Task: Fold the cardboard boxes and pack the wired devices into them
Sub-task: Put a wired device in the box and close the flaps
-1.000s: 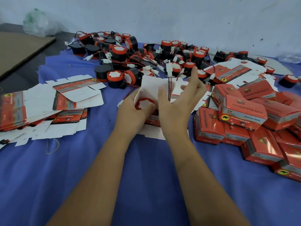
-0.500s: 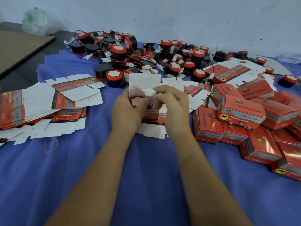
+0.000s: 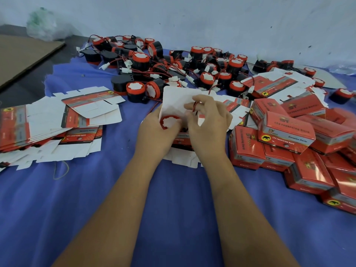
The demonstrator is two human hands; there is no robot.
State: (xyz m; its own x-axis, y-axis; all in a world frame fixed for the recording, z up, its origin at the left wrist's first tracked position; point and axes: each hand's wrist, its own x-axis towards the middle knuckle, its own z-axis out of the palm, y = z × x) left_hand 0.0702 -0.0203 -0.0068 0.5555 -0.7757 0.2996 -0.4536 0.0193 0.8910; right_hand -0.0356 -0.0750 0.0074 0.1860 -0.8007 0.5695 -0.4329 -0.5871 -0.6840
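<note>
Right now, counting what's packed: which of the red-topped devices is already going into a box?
The device in the left hand, sitting inside the open box; the others lie loose.

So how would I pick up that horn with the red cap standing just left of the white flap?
Probably from above, fingers round the black body under the red-capped horn. It stands upright, cap up. Its left side looks freer; another horn crowds its right side.
</note>
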